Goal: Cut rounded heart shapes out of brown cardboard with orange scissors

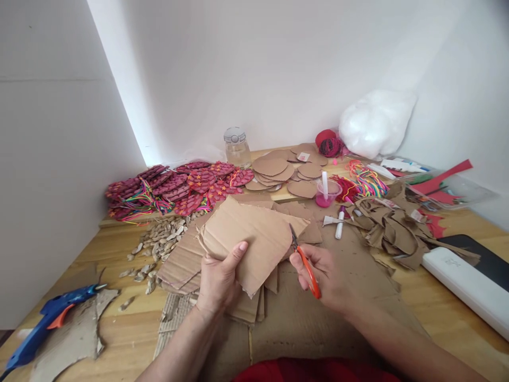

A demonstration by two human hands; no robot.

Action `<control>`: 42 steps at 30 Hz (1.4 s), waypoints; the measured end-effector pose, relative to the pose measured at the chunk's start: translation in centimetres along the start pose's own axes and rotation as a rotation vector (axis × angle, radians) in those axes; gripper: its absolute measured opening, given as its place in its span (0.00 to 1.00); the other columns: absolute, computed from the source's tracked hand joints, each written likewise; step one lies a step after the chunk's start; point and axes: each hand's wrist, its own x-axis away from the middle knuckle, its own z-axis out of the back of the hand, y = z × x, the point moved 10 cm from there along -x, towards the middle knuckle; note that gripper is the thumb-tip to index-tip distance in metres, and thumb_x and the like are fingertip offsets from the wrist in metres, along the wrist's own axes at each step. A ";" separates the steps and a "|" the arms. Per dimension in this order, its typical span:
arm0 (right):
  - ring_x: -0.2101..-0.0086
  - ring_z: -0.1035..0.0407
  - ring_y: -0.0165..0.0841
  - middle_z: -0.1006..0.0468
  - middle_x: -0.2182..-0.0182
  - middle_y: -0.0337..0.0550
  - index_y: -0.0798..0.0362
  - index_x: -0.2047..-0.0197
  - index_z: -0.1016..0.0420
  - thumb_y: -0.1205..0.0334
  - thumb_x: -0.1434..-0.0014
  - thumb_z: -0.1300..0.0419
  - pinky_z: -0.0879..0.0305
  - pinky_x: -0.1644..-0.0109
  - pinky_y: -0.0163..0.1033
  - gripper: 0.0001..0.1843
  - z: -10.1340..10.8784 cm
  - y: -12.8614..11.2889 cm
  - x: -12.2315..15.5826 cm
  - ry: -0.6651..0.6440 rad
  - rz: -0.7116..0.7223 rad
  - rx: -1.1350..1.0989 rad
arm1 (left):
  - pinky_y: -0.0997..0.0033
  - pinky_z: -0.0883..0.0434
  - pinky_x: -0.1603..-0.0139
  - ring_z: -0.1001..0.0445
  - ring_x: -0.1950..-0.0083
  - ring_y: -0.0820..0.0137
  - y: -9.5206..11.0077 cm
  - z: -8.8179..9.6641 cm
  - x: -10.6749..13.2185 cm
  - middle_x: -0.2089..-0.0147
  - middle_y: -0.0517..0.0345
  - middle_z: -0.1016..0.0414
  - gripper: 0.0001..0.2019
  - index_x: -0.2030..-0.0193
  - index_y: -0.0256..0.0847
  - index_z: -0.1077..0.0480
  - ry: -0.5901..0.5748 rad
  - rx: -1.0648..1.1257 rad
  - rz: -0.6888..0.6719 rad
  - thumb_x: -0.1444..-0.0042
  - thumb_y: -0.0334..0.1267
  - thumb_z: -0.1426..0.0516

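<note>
My left hand grips a piece of corrugated cardboard, thumb on top, lifted over the stack of other cardboard sheets. In my right hand is a pair of orange-handled scissors. Their blades meet the right edge of the cardboard, where a cut runs and a corner strip sticks out beyond it. Fingers of my left hand are hidden under the cardboard.
A blue glue gun lies at left on a cardboard scrap. Peanut shells, patterned round pieces, cardboard discs, a glass jar, a pink cup, curled offcuts and a white device surround the work.
</note>
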 end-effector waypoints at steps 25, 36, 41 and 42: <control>0.81 0.48 0.26 0.45 0.82 0.30 0.48 0.76 0.44 0.39 0.36 0.40 0.53 0.78 0.35 0.28 0.2 -0.2 0.2 0.019 0.007 0.098 | 0.66 0.19 0.54 0.17 0.51 0.57 1.8 0.2 -0.6 0.52 0.49 0.15 0.36 0.41 0.36 0.25 -0.049 -0.124 -0.062 0.59 0.39 0.25; 0.80 0.45 0.27 0.36 0.83 0.35 0.50 0.77 0.42 0.38 0.35 0.42 0.50 0.76 0.35 0.29 -0.5 -1.2 0.4 -0.072 -0.016 0.041 | 0.63 0.21 0.50 0.19 0.46 0.53 2.4 0.4 -1.0 0.51 0.46 0.16 0.33 0.46 0.34 0.23 -0.105 -0.249 -0.113 0.60 0.43 0.25; 0.82 0.49 0.25 0.43 0.82 0.29 0.49 0.75 0.43 0.42 0.35 0.38 0.51 0.78 0.33 0.27 -0.3 0.2 0.3 -0.051 -0.018 -0.078 | 0.64 0.21 0.50 0.19 0.47 0.55 1.6 0.4 -1.1 0.51 0.47 0.15 0.34 0.44 0.36 0.24 -0.082 -0.170 -0.085 0.60 0.41 0.25; 0.82 0.50 0.25 0.44 0.82 0.29 0.49 0.75 0.43 0.43 0.36 0.38 0.51 0.78 0.33 0.27 -0.2 0.5 0.3 -0.045 -0.017 -0.075 | 0.64 0.20 0.51 0.18 0.47 0.55 1.5 0.4 -1.1 0.51 0.47 0.15 0.34 0.44 0.35 0.24 -0.079 -0.160 -0.080 0.60 0.41 0.25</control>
